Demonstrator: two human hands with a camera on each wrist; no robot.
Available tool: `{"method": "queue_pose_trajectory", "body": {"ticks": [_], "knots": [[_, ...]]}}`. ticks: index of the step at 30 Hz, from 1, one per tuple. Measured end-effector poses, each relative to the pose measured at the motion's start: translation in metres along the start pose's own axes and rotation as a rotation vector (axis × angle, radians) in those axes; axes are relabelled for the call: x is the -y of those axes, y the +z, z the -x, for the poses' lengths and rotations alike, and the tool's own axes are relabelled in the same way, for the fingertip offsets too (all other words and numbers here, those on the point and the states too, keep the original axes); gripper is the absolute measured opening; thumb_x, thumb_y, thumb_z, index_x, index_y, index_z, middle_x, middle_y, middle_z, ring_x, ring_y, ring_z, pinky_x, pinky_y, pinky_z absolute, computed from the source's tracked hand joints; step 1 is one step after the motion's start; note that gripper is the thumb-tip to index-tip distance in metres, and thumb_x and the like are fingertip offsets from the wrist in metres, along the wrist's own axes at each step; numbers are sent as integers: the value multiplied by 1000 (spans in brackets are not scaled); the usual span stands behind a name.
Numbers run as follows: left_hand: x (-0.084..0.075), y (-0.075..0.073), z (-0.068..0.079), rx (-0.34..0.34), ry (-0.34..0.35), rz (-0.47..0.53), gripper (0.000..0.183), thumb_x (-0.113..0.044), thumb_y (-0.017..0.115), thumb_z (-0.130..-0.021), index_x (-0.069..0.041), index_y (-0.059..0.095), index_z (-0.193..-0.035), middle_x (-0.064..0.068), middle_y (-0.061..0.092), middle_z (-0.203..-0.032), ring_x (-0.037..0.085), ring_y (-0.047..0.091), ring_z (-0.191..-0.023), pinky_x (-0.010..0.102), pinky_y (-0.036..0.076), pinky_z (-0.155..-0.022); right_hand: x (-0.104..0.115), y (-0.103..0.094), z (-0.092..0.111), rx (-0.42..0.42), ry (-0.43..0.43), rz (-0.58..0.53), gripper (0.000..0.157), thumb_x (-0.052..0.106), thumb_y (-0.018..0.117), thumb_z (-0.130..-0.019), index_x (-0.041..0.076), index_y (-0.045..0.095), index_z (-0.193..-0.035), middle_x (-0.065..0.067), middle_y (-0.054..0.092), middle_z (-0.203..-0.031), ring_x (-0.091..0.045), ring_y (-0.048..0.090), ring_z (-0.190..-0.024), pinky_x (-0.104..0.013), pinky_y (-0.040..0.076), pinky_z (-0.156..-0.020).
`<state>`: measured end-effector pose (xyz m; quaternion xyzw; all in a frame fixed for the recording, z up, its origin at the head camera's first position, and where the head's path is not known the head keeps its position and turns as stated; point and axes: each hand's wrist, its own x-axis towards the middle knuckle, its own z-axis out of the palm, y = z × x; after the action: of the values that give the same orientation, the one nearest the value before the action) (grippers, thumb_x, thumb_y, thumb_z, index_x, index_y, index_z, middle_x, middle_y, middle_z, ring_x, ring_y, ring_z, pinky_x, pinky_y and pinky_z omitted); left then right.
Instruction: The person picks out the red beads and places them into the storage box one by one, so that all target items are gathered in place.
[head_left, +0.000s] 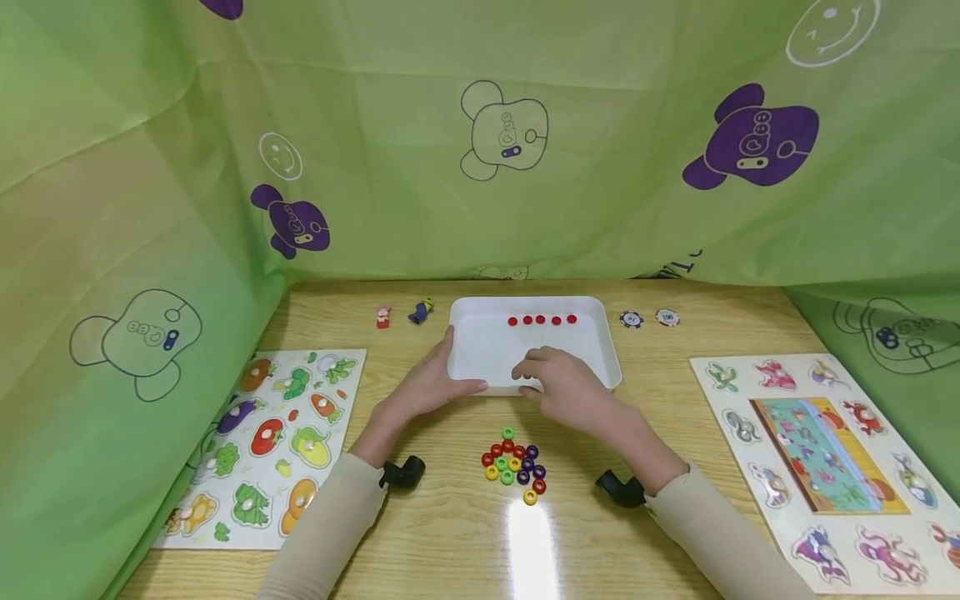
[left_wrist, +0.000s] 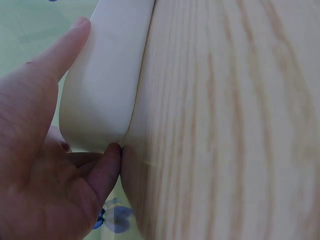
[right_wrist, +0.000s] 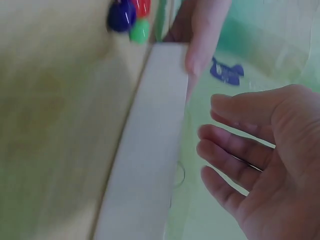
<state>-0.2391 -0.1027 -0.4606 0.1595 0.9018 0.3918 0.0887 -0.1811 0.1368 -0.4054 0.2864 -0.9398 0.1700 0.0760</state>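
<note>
A white tray (head_left: 480,346) stands near the back of the table, with several small red pieces (head_left: 540,320) in a row towards its far side. My left hand (head_left: 427,383) grips the tray's near left corner, thumb along the front rim and fingers about the left side. In the left wrist view, a curled fingertip (left_wrist: 113,150) rests low at the tray's corner. Over the tray's front edge hovers my right hand (head_left: 566,390), fingers loosely bent and holding nothing. The right wrist view shows its fingers (right_wrist: 230,160) apart from the tray wall. Nearer me lies a cluster of coloured rings (head_left: 514,463).
Two small figurines, one red (head_left: 383,317) and one blue (head_left: 422,312), stand left of the tray. Poker chips (head_left: 667,317) lie to its right. A vegetable puzzle board (head_left: 262,450) is at left, a sea-animal board (head_left: 765,392) at right. Green cloth (head_left: 390,208) encloses the table.
</note>
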Motion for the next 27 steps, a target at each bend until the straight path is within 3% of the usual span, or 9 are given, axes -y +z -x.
{"method": "queue_pose_trajectory", "body": {"ticks": [4, 11, 16, 27], "knots": [[-1, -1, -1, 0, 11, 2, 124, -68, 70, -63, -18, -4, -150, 6, 20, -155, 23, 42, -130, 44, 40, -103, 8, 1, 12, 69, -62, -42, 17, 18, 70, -81, 18, 71, -98, 8, 66, -92, -9, 59, -86, -28, 51, -79], [-2, 0, 0, 9, -21, -26, 127, -73, 67, -60, -19, -5, -150, 4, 15, -157, 24, 31, -138, 46, 35, -108, 14, 9, 31, 189, -107, -97, 14, 21, 69, -81, 22, 71, -95, 13, 64, -90, -2, 57, -82, -22, 50, -75], [-1, 0, 1, 0, -20, -35, 126, -72, 67, -61, -20, -5, -150, 4, 12, -157, 25, 27, -140, 46, 32, -109, 18, 17, 34, 200, -178, -79, 7, 19, 68, -81, 23, 70, -87, 14, 61, -82, 0, 52, -75, -19, 48, -70], [-5, -2, 3, 12, -57, -48, 123, -68, 69, -64, -21, -6, -150, 3, 12, -157, 24, 23, -142, 46, 31, -110, 25, 26, 34, 209, -217, -18, 7, 16, 67, -82, 23, 69, -80, 15, 56, -74, -1, 47, -67, -18, 44, -64]]}}
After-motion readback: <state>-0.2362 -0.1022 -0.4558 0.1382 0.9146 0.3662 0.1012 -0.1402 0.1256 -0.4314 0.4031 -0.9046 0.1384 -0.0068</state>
